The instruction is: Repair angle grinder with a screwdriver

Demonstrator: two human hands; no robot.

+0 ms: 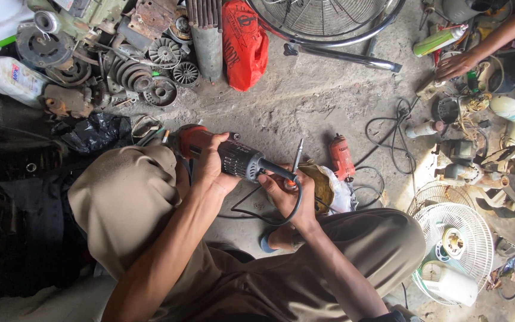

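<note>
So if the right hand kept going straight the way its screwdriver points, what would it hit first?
Judging roughly, nothing close: the right hand aims the screwdriver up-screen over bare concrete floor, toward the fan stand's metal tube. Depth is unclear.

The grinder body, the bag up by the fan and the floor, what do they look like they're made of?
Grinder body: seemingly moulded plastic, matt dark grey with ribbed vents, red toward the head. Bag: thin glossy red plastic film, judging by its crumples and sheen. Floor: bare concrete, grey, rough and stained.

Soft even daylight, brightest upper right; left edge falls dark, faint shadows, sharp focus, wide-angle bending at edges.
</note>
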